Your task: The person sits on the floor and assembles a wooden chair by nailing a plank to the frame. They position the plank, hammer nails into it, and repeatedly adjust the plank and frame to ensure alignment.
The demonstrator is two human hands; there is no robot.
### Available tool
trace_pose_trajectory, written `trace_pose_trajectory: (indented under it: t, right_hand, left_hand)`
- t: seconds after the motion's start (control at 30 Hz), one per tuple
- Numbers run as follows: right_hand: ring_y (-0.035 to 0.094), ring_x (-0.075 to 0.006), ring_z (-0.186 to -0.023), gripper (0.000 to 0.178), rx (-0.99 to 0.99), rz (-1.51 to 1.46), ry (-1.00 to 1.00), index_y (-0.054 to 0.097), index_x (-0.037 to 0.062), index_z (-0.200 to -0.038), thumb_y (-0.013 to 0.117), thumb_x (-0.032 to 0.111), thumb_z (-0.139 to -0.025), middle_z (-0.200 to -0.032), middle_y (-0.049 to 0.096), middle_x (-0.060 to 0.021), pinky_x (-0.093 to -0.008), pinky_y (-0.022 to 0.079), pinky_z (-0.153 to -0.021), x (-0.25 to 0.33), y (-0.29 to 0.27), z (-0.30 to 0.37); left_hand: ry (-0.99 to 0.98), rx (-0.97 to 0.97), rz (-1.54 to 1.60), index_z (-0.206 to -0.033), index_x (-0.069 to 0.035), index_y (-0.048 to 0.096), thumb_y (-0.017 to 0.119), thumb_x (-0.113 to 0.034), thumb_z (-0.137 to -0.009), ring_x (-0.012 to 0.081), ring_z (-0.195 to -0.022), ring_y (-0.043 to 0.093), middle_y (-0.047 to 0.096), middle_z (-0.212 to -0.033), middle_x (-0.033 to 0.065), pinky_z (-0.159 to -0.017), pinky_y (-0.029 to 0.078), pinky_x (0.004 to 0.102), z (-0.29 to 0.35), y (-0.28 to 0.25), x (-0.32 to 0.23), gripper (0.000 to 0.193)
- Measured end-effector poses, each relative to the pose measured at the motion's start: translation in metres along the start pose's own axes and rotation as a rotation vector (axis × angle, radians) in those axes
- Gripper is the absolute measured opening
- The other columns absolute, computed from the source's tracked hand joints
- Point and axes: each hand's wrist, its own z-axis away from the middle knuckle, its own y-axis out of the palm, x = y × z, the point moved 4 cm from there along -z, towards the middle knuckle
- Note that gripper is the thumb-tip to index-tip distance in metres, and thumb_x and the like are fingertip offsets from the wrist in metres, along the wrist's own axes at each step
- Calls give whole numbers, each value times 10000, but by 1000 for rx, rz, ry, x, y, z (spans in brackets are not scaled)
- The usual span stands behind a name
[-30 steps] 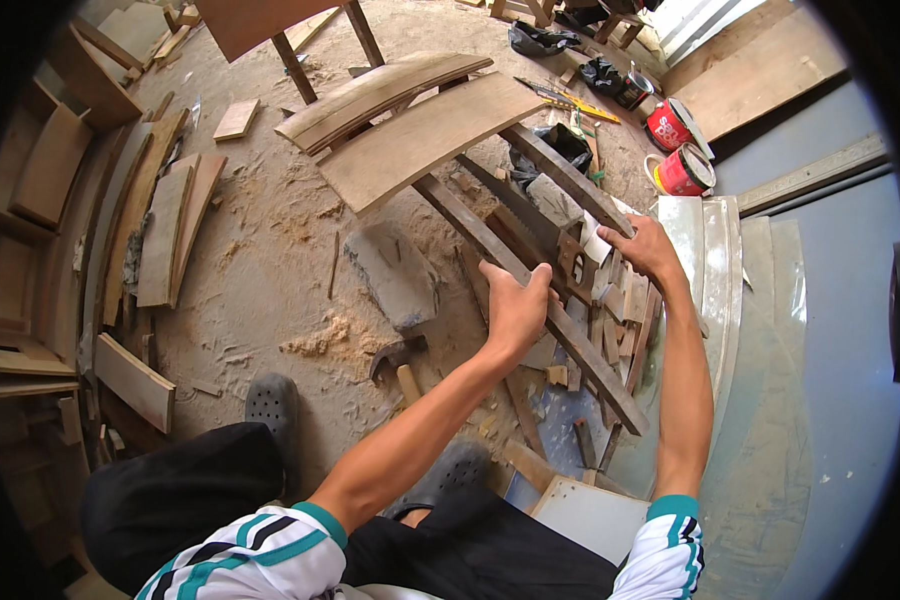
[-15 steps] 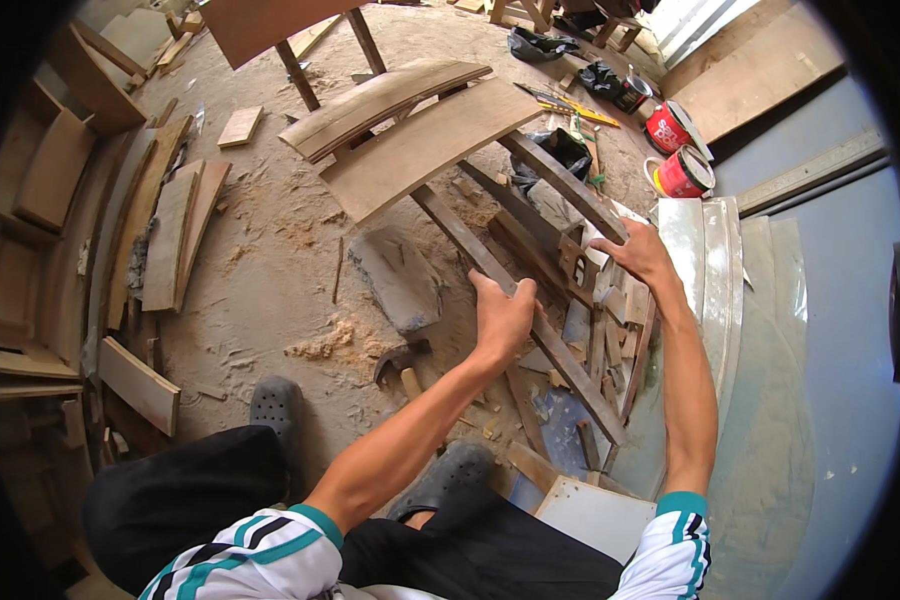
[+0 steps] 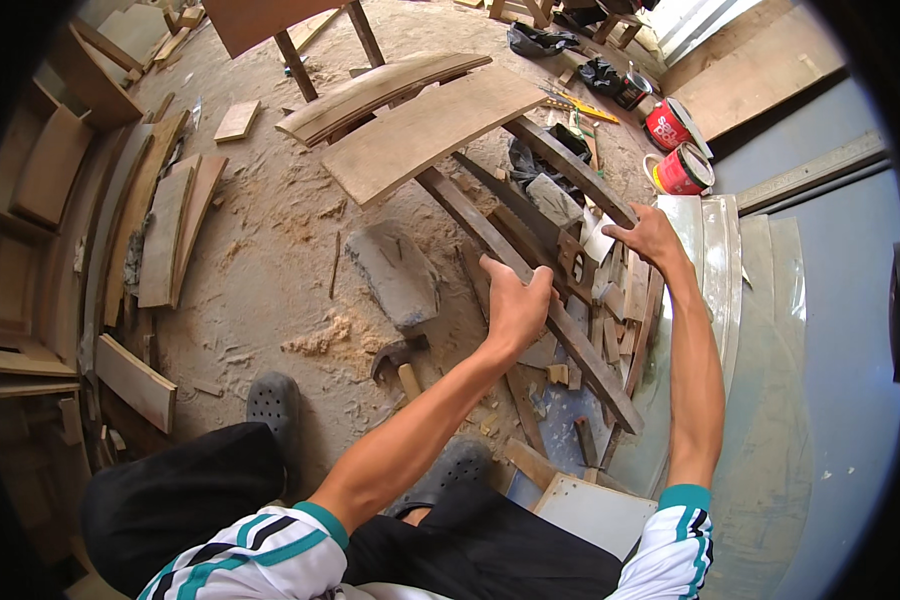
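A wooden frame shaped like a chair stretches away from me, its two long bars pointing toward me. Pale curved boards cross its middle, and a brown panel on two posts is at its far end. My left hand is closed around the left bar, part way along it. Near the end of the right bar, my right hand grips it with the thumb on the inner side. A handsaw lies beneath, partly hidden by the frame.
On the sandy floor lie a stone block, a hammer and wood offcuts. Planks lean at the left. Red cans and black bags are at the far right, with glass sheets near the right wall.
Both hands have shifted slightly to the right with the frame's bars. The frame's pale boards have moved a little away from me. Both grips stay closed.
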Motion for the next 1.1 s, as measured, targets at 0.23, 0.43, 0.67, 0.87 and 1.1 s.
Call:
trace_pose_trajectory:
  t: [0.23,0.43,0.67,0.87,1.1]
  right_hand:
    - [703,-351,-932,528,-14,37,-18,706,34,-1097,813,413,-746,-946,718,-226,-422,530,-837,4,-14,-1]
    - [701,-337,-909,448,48,7,8,720,52,-1084,794,345,-753,-949,716,-227,-411,531,-825,-2,-13,-5]
    - [694,-366,-907,449,62,54,-14,720,36,-1066,773,357,-756,-956,708,-242,-426,536,-834,1,-8,-9]
    - [685,-387,-926,421,64,115,-52,721,22,-1017,791,344,-756,-961,700,-256,-450,531,-841,32,-17,-13]
    - [694,-290,-800,426,-8,-35,-24,712,45,-1077,746,319,-752,-857,713,-204,-394,543,-763,-5,14,7]
  left_hand:
    - [-6,36,109,-1311,231,109,582,-125,-865,217,-697,644,642,-774,159,-658,533,340,-4,4,-3,741]
    - [-33,45,200,-1201,87,223,613,-67,-878,214,-698,622,574,-855,155,-622,564,359,-9,7,-1,529]
    - [-117,61,307,-1237,120,213,614,-53,-877,200,-677,610,566,-865,156,-619,556,345,-5,5,-8,566]
    - [-178,145,382,-1084,52,263,602,-32,-872,214,-659,616,534,-854,147,-590,576,366,-15,-20,-21,409]
    - [-27,49,167,-1133,105,258,600,-63,-851,209,-676,627,583,-834,174,-596,535,333,-1,-11,4,474]
